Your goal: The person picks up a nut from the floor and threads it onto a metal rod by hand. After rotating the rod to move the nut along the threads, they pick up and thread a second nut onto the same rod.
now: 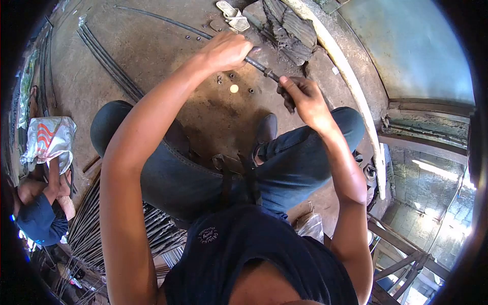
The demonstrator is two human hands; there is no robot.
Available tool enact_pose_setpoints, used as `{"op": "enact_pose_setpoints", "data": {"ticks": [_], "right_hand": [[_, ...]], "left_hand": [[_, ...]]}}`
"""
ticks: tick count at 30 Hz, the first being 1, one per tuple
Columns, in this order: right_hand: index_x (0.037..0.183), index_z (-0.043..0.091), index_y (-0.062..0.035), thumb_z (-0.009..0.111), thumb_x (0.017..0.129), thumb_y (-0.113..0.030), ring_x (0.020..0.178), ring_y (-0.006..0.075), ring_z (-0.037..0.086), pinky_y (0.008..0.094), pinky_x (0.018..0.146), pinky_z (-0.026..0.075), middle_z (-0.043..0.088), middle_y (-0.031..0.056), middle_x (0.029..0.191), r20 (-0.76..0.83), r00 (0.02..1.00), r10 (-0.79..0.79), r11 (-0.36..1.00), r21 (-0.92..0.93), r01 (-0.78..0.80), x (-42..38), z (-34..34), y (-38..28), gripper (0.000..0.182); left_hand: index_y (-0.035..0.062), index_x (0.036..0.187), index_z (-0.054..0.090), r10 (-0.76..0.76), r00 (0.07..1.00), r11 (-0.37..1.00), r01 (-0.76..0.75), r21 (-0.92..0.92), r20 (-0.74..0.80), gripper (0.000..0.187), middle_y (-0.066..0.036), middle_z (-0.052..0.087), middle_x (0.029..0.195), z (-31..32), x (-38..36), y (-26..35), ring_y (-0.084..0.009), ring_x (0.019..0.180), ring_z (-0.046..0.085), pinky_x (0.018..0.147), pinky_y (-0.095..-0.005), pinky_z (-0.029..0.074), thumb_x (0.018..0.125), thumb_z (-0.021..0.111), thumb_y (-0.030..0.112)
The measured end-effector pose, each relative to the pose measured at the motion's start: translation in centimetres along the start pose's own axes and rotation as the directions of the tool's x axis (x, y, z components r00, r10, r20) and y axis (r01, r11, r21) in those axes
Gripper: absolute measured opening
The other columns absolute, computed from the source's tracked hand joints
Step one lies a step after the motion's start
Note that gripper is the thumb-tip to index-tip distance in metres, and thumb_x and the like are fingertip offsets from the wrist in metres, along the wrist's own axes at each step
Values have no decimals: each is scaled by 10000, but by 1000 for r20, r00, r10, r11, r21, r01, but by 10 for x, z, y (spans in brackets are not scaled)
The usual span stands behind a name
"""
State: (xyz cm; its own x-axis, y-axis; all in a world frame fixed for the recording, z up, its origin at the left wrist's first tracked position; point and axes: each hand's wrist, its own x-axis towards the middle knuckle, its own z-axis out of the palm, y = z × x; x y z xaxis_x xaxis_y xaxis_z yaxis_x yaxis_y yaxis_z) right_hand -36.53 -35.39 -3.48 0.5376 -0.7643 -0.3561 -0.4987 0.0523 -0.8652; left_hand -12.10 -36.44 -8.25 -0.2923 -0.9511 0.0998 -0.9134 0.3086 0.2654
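A long dark metal rod (162,19) runs from the upper left across to my hands in front of my knees. My left hand (229,51) is closed around it, palm down. Between my hands, a hex nut (269,72) sits on the rod, and the length beside it looks threaded. Near the rod's right end, my right hand (302,96) is closed on it, with blackened fingers and the thumb along the top. The right fingers hide the rod's tip. Below the rod, several loose nuts (232,75) lie on the floor.
More rods (109,63) lie at the left, and a large bundle of rods (94,223) is behind my left leg. A sandal (233,16) and dark slabs (292,30) are ahead. A pale curved pole (351,76) borders the right. Another person (43,213) sits at far left, beside a white sack (51,140).
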Motion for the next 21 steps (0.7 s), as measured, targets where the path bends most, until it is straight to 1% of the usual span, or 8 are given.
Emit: {"op": "enact_pose_setpoints", "data": {"ticks": [2,4,5,9,12,15,17,21], "right_hand": [[876,628,32,632,957,-345,537,143,566,309,500,451,556,84,605,-67,996,-64,978,-202,49,-1,5,3,386],[915,647,28,671,922,-344,614,161,610,311,570,485,600,114,640,-174,728,-663,621,-671,405,-6,18,3,373],[915,647,28,671,922,-344,614,161,610,311,570,485,600,114,640,-176,728,-663,621,-673,403,-9,20,2,373],[915,652,44,651,933,-380,614,153,608,308,585,469,595,70,647,-99,995,-22,999,-31,19,-5,11,6,424],[870,655,43,615,958,-407,583,130,577,296,540,430,582,42,649,48,997,62,952,297,-74,-3,9,11,460],[849,646,42,637,945,-335,564,208,606,344,541,465,590,94,639,-121,993,-16,997,-81,6,-3,15,9,389],[897,634,32,654,917,-207,586,339,626,411,593,508,592,153,671,-196,824,-531,708,-637,305,-11,22,2,240],[1041,606,16,653,878,-93,758,421,642,456,703,535,593,198,832,-79,668,-740,502,-726,470,-7,15,16,201]], "left_hand": [[-10,856,683,4,1000,1000,-4,6,11,172,-238,675,787,0,0,-1,-405,813,679,741,-479,540,706,693,73],[-13,830,681,16,1000,1000,-16,3,-2,157,-240,672,780,2,0,-2,-407,794,679,728,-480,542,707,694,84],[-13,830,681,19,1000,1000,-19,3,-3,157,-240,672,780,0,0,0,-407,794,679,728,-480,542,707,694,84],[-15,795,678,-8,1000,1000,8,-9,4,138,-237,671,770,-1,-3,1,-404,782,681,725,-474,544,718,696,98],[-17,795,681,0,1000,1000,0,-21,-13,142,-234,672,765,8,0,-1,-401,784,683,728,-469,545,724,699,104],[-17,803,682,-1,1000,1000,1,-31,-21,146,-231,671,760,6,1,-2,-397,787,685,730,-468,545,724,703,104],[-17,807,682,-5,1000,1000,5,-30,-17,147,-231,671,758,2,0,-1,-395,789,686,731,-468,544,723,705,102],[-18,821,688,1,1000,1000,-1,-10,-7,139,-233,674,766,-1,-2,0,-392,788,688,726,-468,544,729,698,87]]}}
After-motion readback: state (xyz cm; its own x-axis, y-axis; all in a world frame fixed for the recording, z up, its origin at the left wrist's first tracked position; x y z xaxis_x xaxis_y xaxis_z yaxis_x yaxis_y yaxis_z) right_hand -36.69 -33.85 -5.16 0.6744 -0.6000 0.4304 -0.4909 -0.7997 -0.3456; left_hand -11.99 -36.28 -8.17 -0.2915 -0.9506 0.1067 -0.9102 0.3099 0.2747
